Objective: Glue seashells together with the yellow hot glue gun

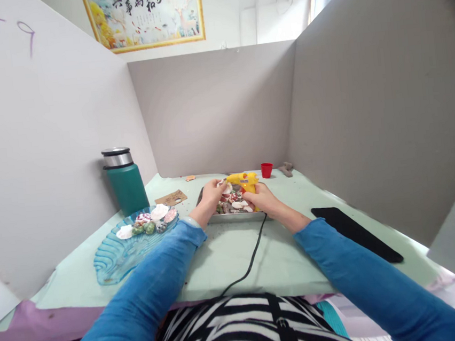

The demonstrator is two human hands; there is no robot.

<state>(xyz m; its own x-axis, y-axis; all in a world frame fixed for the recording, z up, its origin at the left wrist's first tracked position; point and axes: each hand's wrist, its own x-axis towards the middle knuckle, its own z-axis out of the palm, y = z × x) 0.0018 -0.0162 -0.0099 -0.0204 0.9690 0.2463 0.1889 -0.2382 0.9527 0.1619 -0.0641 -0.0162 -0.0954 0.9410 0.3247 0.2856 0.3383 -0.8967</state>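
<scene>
My right hand [263, 199] is wrapped round the handle of a yellow hot glue gun [242, 179], whose nozzle points left. A black cord [255, 251] runs from below it toward the table's front edge. In my left hand [212, 194] a white shell [225, 187] is pinched close to the nozzle; whether the two touch I cannot tell. Beneath both hands lies a metal tray [232, 218] holding many shells and stones, among them white shells [239, 205]. My hands hide parts of the tray.
On the left, a blue glass dish [117, 259] carries several shells, beside a green bottle [126, 185] and a brown card [171, 198]. A red cup [266, 170] and grey-brown pieces [286, 169] stand at the back right. A black flat panel [354, 233] lies right. Grey partitions [217, 112] enclose the table.
</scene>
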